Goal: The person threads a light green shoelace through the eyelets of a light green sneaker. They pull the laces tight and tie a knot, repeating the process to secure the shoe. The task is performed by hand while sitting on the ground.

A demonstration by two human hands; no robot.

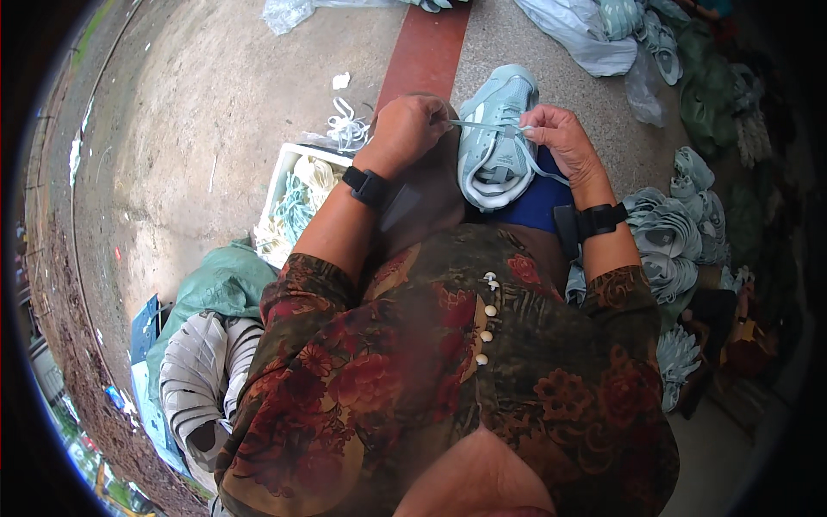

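Observation:
A light blue-grey sneaker (499, 103) rests on my lap, its toe pointing away from me and its collar opening toward me. One pale shoelace (482, 126) stretches across its tongue area between my two hands. My left hand (409, 129), beside the shoe's left edge, is closed with the lace pinched in its fingertips. On the other side my right hand (556, 138) pinches the lace between thumb and fingers near the eyelets. A loose length of lace hangs past the right side of the shoe. Dark bands circle both wrists.
To the left a white basket (281, 183) holds cream and mint laces, with white laces (346, 126) on the ground beyond. Stacked grey-white shoe uppers (196, 362) lie by a green sack (222, 277). More blue-grey uppers (668, 228) pile at the right. Plastic bags (586, 39) lie ahead.

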